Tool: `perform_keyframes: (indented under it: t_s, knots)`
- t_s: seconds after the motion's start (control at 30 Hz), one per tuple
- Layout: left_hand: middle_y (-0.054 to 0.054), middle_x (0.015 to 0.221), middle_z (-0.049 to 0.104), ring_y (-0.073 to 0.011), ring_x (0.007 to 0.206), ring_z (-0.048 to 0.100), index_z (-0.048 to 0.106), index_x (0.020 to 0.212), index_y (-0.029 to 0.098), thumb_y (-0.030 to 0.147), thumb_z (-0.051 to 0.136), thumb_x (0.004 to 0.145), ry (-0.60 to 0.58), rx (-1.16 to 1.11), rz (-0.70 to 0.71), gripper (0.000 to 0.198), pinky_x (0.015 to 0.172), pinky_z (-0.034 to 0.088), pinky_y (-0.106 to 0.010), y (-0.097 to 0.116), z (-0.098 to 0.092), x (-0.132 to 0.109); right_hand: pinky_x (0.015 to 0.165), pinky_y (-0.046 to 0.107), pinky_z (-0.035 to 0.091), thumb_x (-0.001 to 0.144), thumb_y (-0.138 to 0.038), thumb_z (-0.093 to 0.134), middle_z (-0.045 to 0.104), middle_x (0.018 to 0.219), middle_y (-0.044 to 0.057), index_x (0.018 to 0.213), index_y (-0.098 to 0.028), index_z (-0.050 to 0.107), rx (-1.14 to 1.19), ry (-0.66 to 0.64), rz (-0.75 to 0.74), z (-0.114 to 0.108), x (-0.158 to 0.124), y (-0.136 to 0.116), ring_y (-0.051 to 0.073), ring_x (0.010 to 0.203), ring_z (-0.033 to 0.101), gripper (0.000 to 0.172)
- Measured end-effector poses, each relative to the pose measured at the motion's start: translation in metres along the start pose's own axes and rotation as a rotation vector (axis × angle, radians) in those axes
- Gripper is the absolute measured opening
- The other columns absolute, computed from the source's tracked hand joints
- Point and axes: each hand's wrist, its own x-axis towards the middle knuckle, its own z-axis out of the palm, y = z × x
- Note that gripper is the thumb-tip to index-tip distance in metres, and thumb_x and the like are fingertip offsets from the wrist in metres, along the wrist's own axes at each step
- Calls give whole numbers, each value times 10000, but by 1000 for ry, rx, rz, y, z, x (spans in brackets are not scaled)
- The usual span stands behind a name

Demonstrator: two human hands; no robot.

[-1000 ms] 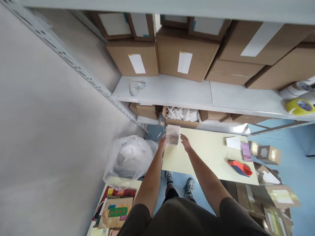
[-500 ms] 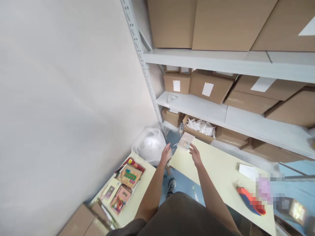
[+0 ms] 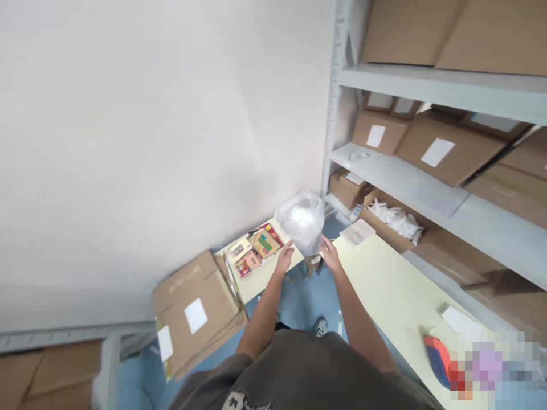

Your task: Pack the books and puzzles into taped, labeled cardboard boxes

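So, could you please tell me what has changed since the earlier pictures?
The left hand has come off the box. It and the right hand have swung left with the view, toward the booklets and bag. Booklets and bag stayed put.

We see colourful flat printed packs (image 3: 256, 249) lying near the wall-side edge of a pale-yellow table (image 3: 254, 285), a bulging translucent white plastic bag (image 3: 304, 219) at its far right corner, and a pale translucent box (image 3: 358, 232) at the far corner of a longer table (image 3: 384, 285).
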Motion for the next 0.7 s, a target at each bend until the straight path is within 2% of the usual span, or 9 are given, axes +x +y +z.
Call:
perform_keyframes:
  t_s: [0.17,0.3,0.43,0.53,0.63,0.7]
  knots:
    - [-145,1616,587,-315,1571,460,682,1501,201,373,658,973,179,-1,1,556,1321,294,-497,-15,-92,-38,1252,539,437,850,-591,691,629,1576,127,1499,-247,660,-107,-217,-5,85,-20,8,344,1464,588,735]
    - [-124,1619,590,-283,1522,521,648,1536,211,337,617,987,289,-65,-30,564,1299,345,-465,-49,-184,-79,1263,523,420,851,-597,701,611,1597,128,1537,-230,629,-125,-404,-7,184,-51,22,340,1486,565,782]
    - [-146,1623,581,-290,1513,526,642,1531,202,381,649,978,465,-144,-106,581,1299,340,-460,-96,-286,-135,1269,505,402,849,-572,718,624,1586,126,1531,-226,638,-173,-558,29,290,-96,45,320,1488,566,769]
    - [-152,1629,568,-294,1510,524,673,1482,217,396,696,955,616,-154,-173,557,1301,328,-432,-138,-359,-181,1268,515,400,854,-490,729,623,1589,113,1483,-251,684,-284,-653,46,356,-128,71,312,1511,542,674]
    - [-188,1640,540,-305,1546,482,660,1464,181,362,713,940,721,-136,-250,557,1305,306,-420,-181,-419,-220,1295,525,362,826,-376,742,605,1602,121,1421,-238,731,-447,-732,85,407,-151,102,324,1558,486,611]
    - [-211,1645,523,-317,1597,404,637,1466,160,330,742,905,770,-103,-334,596,1318,262,-410,-208,-447,-242,1318,525,326,795,-318,748,613,1590,130,1394,-218,747,-557,-771,124,430,-164,122,339,1561,478,607]
